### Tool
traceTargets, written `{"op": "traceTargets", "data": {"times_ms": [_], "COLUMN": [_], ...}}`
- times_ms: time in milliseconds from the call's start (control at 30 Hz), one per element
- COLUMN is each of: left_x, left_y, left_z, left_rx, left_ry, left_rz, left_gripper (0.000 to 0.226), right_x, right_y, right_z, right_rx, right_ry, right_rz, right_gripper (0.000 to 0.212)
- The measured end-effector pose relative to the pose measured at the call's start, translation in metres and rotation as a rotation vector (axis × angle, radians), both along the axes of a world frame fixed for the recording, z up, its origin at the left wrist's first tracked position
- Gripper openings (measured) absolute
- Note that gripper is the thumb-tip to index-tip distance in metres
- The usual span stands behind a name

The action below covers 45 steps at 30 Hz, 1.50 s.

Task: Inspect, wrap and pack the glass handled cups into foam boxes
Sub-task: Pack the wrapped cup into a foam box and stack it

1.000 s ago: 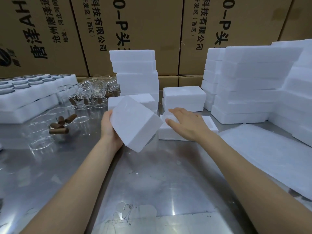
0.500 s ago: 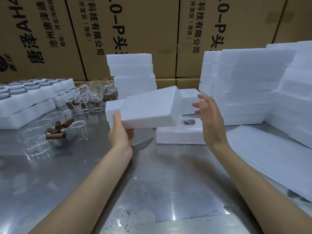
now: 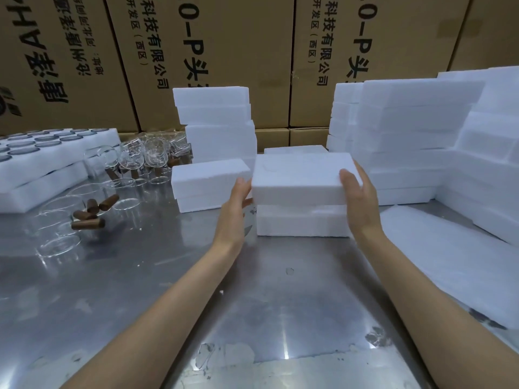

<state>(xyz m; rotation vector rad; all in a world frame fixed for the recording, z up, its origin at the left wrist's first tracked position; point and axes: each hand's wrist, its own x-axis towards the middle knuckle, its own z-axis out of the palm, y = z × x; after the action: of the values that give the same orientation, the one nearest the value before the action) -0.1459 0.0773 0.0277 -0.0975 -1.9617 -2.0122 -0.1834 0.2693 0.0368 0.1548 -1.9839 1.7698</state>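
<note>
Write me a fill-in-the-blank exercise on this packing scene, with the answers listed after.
1. Both hands, left and right, hold a foam ____ above the base.
2. The cups lie on the ____ side of the table.
3. The cup handles are ____ in colour.
4. The wall behind the foam stacks is made of cardboard ____.

Answers: lid; left; brown; boxes

lower foam box (image 3: 302, 224) interior: hidden | right fingers (image 3: 362, 175): partly hidden | cartons (image 3: 224, 37): cropped
</note>
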Motion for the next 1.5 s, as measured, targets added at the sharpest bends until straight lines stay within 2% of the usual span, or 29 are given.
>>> {"op": "traceTargets", "data": {"times_ms": [133,233,367,433,500,533,733,900,1133,1500], "left_x": [-0.004,-0.008,-0.018,-0.024,-0.028,-0.029,-0.033,-0.032,-0.03,-0.024], "left_y": [-0.007,-0.01,-0.011,-0.012,-0.013,-0.014,-0.013,-0.015,-0.016,-0.018], "left_z": [-0.011,-0.016,-0.021,-0.023,-0.024,-0.024,-0.026,-0.026,-0.025,-0.015], "left_rx": [-0.099,-0.155,-0.174,-0.145,-0.138,-0.149,-0.258,-0.336,-0.322,-0.272], "left_ry": [-0.025,-0.03,-0.058,-0.07,-0.086,-0.086,-0.055,-0.049,-0.059,-0.134], "left_rz": [-0.007,-0.035,-0.059,-0.079,-0.072,-0.063,0.023,0.05,0.011,-0.023], "left_gripper": [0.04,0.048,0.039,0.034,0.036,0.04,0.047,0.041,0.043,0.038], "right_x": [-0.001,-0.005,-0.007,-0.008,-0.009,-0.01,-0.011,-0.012,-0.01,-0.008], "right_y": [0.0,0.0,0.0,0.0,0.001,0.001,0.002,0.002,0.0,-0.001], "right_z": [-0.004,-0.007,-0.008,-0.007,-0.008,-0.008,-0.01,-0.008,-0.003,0.001], "right_rx": [-0.005,0.007,0.051,0.041,0.02,0.011,0.014,0.011,-0.067,-0.12], "right_ry": [-0.033,-0.105,-0.156,-0.188,-0.225,-0.241,-0.291,-0.314,-0.416,-0.454], "right_rz": [0.02,0.03,0.021,0.022,0.018,0.014,-0.003,0.003,0.008,-0.004], "right_gripper": [0.05,0.054,0.051,0.038,0.018,0.016,0.02,0.018,0.016,0.018]}}
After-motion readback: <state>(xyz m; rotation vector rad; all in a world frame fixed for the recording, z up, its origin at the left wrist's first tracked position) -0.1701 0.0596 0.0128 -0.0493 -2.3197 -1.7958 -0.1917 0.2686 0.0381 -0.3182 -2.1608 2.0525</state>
